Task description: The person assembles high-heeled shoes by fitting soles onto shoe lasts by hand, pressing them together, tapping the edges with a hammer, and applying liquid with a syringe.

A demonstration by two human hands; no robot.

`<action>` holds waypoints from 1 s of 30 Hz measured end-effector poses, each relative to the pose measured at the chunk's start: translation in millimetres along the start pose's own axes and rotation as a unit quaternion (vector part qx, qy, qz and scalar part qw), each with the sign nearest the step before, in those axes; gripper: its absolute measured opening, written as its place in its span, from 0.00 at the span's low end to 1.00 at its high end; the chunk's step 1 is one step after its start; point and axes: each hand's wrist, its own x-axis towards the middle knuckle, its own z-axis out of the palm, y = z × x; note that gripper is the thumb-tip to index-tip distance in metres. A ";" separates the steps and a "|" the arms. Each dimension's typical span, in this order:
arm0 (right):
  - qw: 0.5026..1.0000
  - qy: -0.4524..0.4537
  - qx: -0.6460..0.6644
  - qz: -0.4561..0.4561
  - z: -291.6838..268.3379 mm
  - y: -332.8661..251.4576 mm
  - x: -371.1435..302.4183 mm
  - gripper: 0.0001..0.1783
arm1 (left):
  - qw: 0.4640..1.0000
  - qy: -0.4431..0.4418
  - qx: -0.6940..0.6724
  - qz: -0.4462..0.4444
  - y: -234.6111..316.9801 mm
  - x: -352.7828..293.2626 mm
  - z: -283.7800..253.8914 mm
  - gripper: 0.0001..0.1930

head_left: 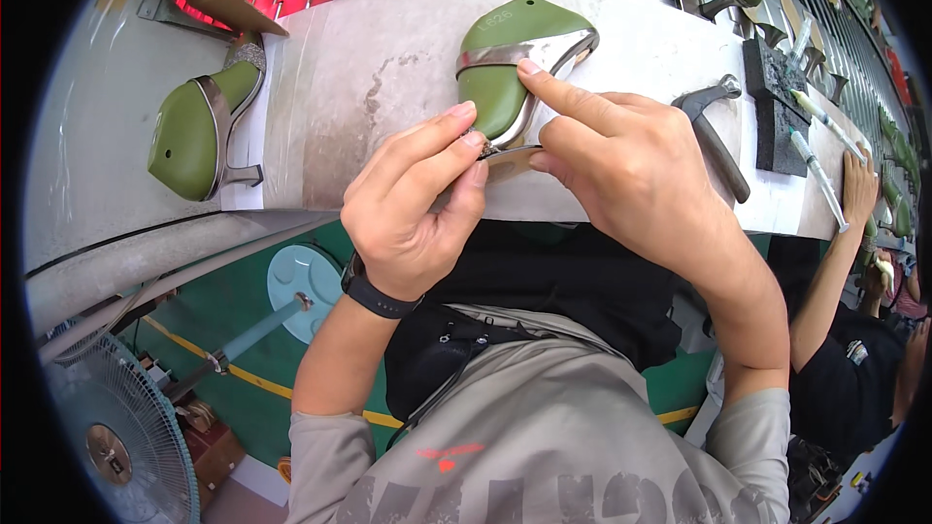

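Steadying the green shoe (pixel 505 36) over the surface (pixel 330 87) calls for even pressure, the left hand (pixel 413 189) pinching its back edge and the right hand (pixel 631 155) closed around its side, both grips snug

There's like two green shoe lasts (pixel 497 102) on the near bench (pixel 335 126), three syringes (pixel 818 177) as far as I can tell, just one hammer (pixel 716 144), one floor fan (pixel 131 427), one wristwatch (pixel 381 299), plus the wearer's left hand (pixel 408 204) and right hand (pixel 626 170).
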 end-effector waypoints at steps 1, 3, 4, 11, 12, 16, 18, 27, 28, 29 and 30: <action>1.000 0.017 0.012 -0.002 1.0 0.4 0.3 0.14 | 1.000 -0.004 0.011 -0.016 4.3 1.7 -0.4 0.14; 1.000 0.011 0.000 -0.006 0.7 2.5 0.7 0.10 | 0.999 -0.009 0.022 -0.031 4.5 4.3 0.7 0.13; 1.000 0.005 -0.011 -0.011 0.4 3.6 1.5 0.06 | 0.999 -0.012 0.045 -0.001 2.9 5.7 1.2 0.13; 1.000 -0.001 -0.003 0.006 -0.9 2.1 4.6 0.13 | 0.986 -0.060 0.140 0.071 7.5 18.0 -3.7 0.14; 1.000 0.001 -0.008 0.002 -1.0 2.2 5.7 0.12 | 0.986 -0.060 0.141 0.072 8.6 17.4 -2.1 0.14; 0.999 -0.027 -0.007 0.031 -7.0 -2.0 9.7 0.12 | 0.996 -0.031 0.071 -0.053 21.8 19.6 2.3 0.12; 0.998 -0.033 0.018 0.045 -11.3 -1.7 8.1 0.12 | 0.991 -0.030 0.032 -0.125 27.7 25.4 -0.5 0.12; 0.988 -0.040 -0.092 0.115 -35.3 3.0 -30.3 0.14 | 0.972 -0.208 0.106 0.022 -39.6 126.2 62.3 0.33; 0.986 -0.004 -0.123 0.111 -43.7 -0.5 -26.5 0.14 | 0.933 -0.348 0.052 -0.073 -48.3 145.8 72.7 0.37; 0.983 0.033 -0.148 0.106 -49.3 -1.1 -23.2 0.14 | 0.919 -0.380 0.077 -0.078 -50.6 151.6 78.9 0.31; 0.978 0.046 -0.176 0.100 -57.9 -1.9 -18.0 0.18 | 0.914 -0.381 0.020 -0.135 -57.0 158.4 76.5 0.27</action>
